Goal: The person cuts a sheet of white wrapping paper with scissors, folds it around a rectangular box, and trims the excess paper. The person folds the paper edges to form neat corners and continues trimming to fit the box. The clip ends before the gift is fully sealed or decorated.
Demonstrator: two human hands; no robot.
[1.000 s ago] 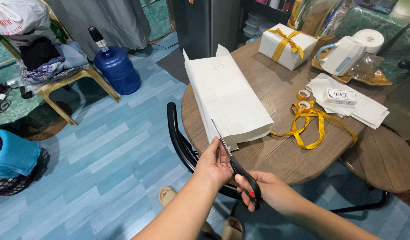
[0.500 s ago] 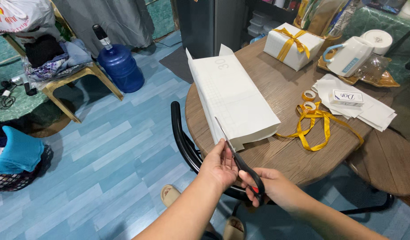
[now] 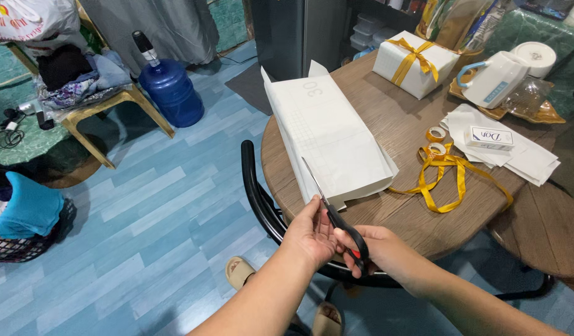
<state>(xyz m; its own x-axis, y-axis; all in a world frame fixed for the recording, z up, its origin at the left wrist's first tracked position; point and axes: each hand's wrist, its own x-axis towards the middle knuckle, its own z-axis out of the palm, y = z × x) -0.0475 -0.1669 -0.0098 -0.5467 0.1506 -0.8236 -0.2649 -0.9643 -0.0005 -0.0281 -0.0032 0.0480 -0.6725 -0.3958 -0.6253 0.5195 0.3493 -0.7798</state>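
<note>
Round table (image 3: 386,112) fills the right of frame; folded paper sheet (image 3: 330,134) lies on its left part, overhanging the near edge. Scissors (image 3: 337,221) at lower centre, blade tip on the paper's near edge, my right hand (image 3: 377,249) in the handles, my left hand (image 3: 312,233) just left of them. Ribbon (image 3: 446,171) right of paper; gift box (image 3: 414,62) behind it, upper right; water jug (image 3: 169,87) on the floor, upper left
</note>
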